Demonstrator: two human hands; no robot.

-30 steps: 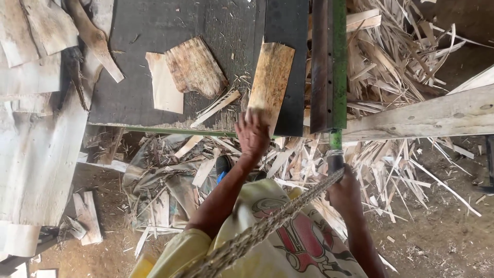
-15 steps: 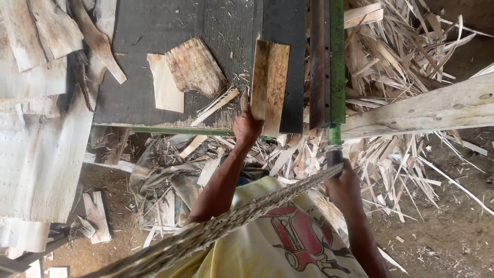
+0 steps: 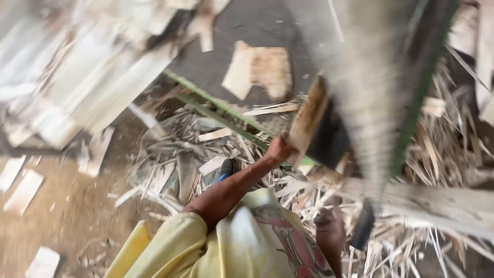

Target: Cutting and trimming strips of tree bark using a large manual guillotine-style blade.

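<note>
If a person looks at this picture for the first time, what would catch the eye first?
Probably the left hand near the middle, gripping the lower end of a tilted wood slab at the edge of a dark table. Below it fills a yellow shirt with a red print. Pale wood splinters litter the ground around; the right hand hangs low beside a blurred plank.

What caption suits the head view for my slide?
Left hand grips a wood slab at a dark table; right hand hangs low.
</note>
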